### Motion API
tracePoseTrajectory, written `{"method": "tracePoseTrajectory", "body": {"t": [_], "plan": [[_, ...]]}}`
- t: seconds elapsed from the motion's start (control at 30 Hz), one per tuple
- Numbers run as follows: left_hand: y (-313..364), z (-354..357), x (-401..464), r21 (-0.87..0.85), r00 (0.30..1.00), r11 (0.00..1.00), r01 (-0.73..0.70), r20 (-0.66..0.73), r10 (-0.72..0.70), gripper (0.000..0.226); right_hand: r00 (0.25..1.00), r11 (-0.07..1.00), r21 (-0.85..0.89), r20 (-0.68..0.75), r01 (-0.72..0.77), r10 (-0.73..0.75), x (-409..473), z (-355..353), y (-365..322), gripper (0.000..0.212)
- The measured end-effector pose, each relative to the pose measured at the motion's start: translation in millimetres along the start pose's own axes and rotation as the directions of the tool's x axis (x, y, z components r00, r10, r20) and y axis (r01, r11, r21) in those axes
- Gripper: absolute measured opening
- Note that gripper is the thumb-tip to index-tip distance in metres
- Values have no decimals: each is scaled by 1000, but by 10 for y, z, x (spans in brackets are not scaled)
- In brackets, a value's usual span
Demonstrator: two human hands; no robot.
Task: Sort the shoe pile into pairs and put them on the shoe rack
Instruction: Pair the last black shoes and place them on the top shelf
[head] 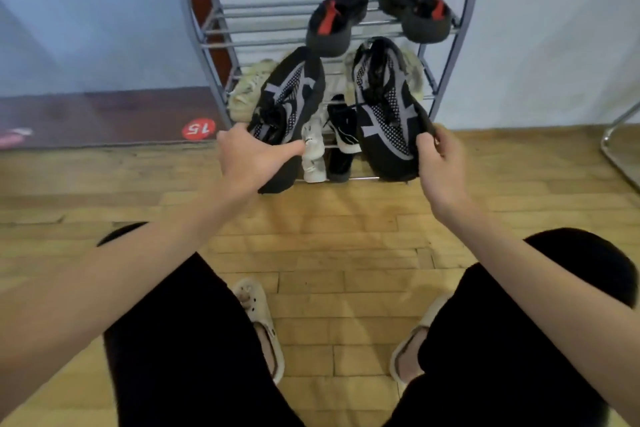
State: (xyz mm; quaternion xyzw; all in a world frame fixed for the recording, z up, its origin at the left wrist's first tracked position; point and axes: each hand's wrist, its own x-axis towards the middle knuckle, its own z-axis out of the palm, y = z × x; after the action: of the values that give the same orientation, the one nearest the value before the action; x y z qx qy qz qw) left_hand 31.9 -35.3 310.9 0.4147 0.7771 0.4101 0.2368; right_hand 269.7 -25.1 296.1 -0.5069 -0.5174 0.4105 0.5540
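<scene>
Holding one black mesh sneaker each, left hand [247, 158] and right hand [441, 163] have their grip closed. Both sneakers, left [291, 97] and right [384, 107], hang before the metal shoe rack [460, 28]. Bare wood floor [339, 239] lies open below.

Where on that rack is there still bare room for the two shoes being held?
The top shelf is bare left of the black-and-red pair. The middle shelf, with cream shoes, and the bottom, with a black-and-white pair, look crowded and mostly hidden.

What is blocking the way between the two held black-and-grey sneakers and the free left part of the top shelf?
Nothing visible. The left hand and right hand each hold a black-and-grey sneaker before the shoe rack. The black-and-red pair occupies only the top shelf's right part.
</scene>
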Motion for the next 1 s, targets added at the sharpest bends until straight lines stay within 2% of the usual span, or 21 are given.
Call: {"method": "tracePoseTrajectory", "body": {"t": [0.13, 0.2, 0.27, 0.4, 0.47, 0.63, 0.77, 0.87, 1.0], "plan": [[300, -334, 204, -26, 995, 999, -37, -93, 34, 95, 993, 997, -11, 92, 78, -76, 204, 227, -351, 20], [463, -467, 351, -15, 990, 998, -65, -123, 63, 85, 983, 997, 5, 168, 75, -75, 375, 299, -513, 20], [613, -596, 557, 21, 982, 995, -96, -163, 98, 72, 960, 996, -5, 267, 91, -86, 568, 366, -677, 29], [838, -803, 1018, 103, 966, 990, -101, -229, 122, 81, 918, 969, -180, 385, 170, -90, 999, 504, -972, 43], [913, -872, 1235, 105, 958, 990, -99, -258, 123, 81, 929, 952, -254, 365, 172, -70, 1226, 606, -1102, 41], [1070, -918, 1686, 103, 947, 989, -110, -291, 136, 77, 958, 918, -350, 270, 189, -94, 1789, 920, -1368, 19], [1150, -910, 2009, 64, 921, 989, -134, -360, 148, 59, 992, 990, -122, 114, 76, -62, 2195, 1056, -1427, 11], [1179, -883, 2240, 70, 919, 987, -146, -360, 161, 66, 994, 993, 58, -9, 106, -106, 2460, 1147, -1399, 17], [1235, -724, 2515, 136, 924, 977, -162, -327, 199, 74, 995, 988, 122, 30, 93, -97, 2729, 1480, -1250, 11]]}}
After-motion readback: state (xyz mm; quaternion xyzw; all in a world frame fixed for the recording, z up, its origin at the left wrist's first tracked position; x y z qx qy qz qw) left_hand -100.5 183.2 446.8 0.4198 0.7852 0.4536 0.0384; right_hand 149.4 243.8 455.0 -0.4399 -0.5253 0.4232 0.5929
